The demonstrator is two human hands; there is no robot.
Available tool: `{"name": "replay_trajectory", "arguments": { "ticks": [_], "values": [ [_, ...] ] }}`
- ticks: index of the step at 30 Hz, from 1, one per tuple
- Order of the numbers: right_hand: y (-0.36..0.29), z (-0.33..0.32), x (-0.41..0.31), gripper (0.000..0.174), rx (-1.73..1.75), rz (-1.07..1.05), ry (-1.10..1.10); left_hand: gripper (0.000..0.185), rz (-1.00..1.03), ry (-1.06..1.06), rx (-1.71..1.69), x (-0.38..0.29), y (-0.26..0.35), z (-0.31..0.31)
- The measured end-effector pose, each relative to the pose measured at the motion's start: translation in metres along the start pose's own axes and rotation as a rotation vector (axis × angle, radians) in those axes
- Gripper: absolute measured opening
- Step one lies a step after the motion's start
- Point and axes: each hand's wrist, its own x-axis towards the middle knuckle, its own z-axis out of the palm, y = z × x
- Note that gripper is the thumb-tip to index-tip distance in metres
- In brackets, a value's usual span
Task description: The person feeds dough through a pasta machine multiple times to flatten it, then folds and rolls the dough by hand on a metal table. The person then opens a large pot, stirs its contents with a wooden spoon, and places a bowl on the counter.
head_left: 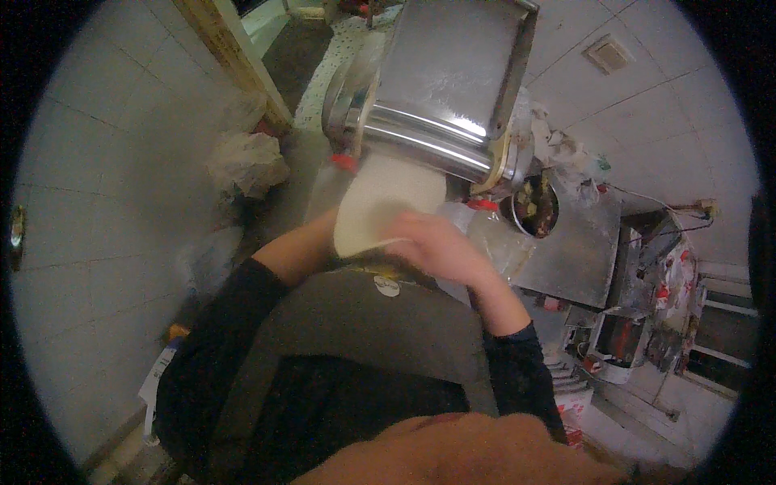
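Note:
A pale dough sheet (pixel 388 188) hangs from the steel rollers (pixel 427 142) of a dough sheeter and curves down towards me. My right hand (pixel 439 245) pinches its lower right edge, fingers on top, with some motion blur. From the left, my left forearm (pixel 297 248) reaches under the sheet. The dough hides my left hand, so its grip cannot be seen. Above the rollers slopes the machine's metal feed tray (pixel 451 66), dusted with white flour.
Right of the machine, a metal pot (pixel 535 206) with food in it stands on a steel worktop (pixel 576 254). Near it lies a clear plastic bag (pixel 500 242). A pale bundled bag (pixel 248 163) sits at left by the tiled wall (pixel 121 212). Red feet (pixel 483 205) support the sheeter.

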Motion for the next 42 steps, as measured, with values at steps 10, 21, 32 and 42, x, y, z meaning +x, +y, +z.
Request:
{"name": "replay_trajectory", "arguments": {
  "ticks": [10, 21, 32, 42],
  "values": [
    [0.003, -0.033, 0.011, 0.046, -0.821, 0.079, 0.591, 0.069, -0.401, -0.137, -0.972, 0.008, 0.04, 0.021],
    [-0.029, -0.095, 0.013, 0.028, 0.013, 0.28, 0.548, 0.085, -0.532, -0.125, -0.996, 0.029, 0.081, 0.045],
    [0.011, -0.171, 0.061, 0.043, -0.367, 0.308, 0.912, 0.052, -0.38, 0.13, -0.17, 0.013, 0.098, 0.073],
    [0.118, -0.238, 0.152, 0.046, -1.09, 0.196, 0.453, 0.057, -0.428, 0.122, -0.076, 0.004, 0.083, 0.077]
  ]
}}
